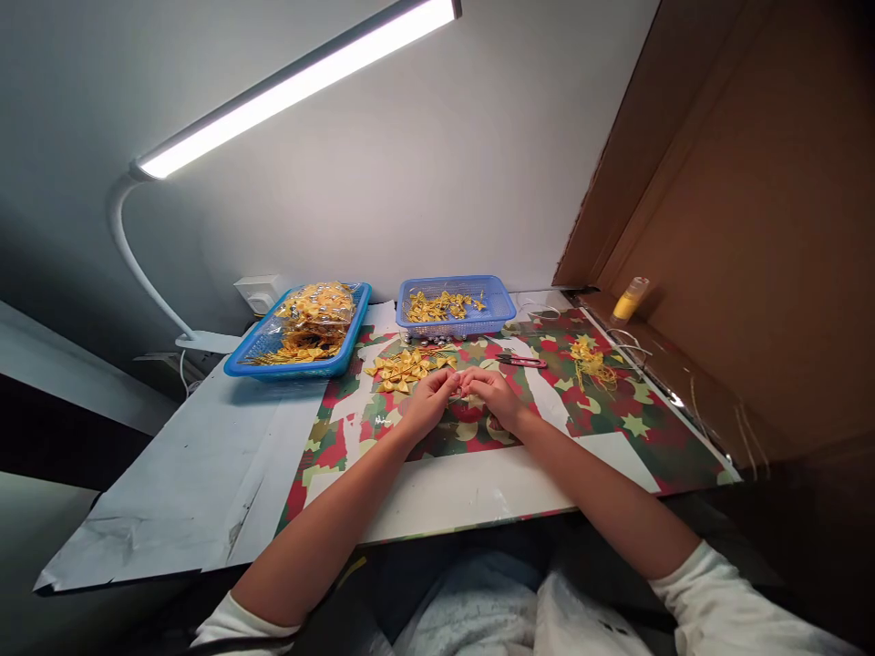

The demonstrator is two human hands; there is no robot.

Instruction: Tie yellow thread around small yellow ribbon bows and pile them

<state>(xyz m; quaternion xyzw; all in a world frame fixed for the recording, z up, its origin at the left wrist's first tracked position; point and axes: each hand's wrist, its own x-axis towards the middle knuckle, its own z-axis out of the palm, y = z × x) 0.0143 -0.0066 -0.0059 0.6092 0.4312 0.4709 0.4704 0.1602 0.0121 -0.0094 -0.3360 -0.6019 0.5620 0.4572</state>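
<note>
My left hand (432, 401) and my right hand (496, 394) meet over the middle of the patterned table cover (471, 435). Both are closed, thumbs and fingertips pinched close together. Whatever sits between the fingertips is too small and too covered to make out. Just beyond my left hand lies a pile of yellow ribbon bows (400, 367), some with thin stems. A pair of thread snips (522, 361) with pinkish-red handles rests behind my right hand. Small silvery beads (437, 341) are strewn in front of the blue-violet basket.
A blue tray (287, 369) at left holds bagged yellow pieces. At the back, a blue-violet basket (457, 330) contains more bows. Yellow thread scraps (591, 363) lie at right, near a small yellow-filled tube (630, 301). A lit lamp (301, 87) hangs overhead; cardboard (752, 228) walls the right side.
</note>
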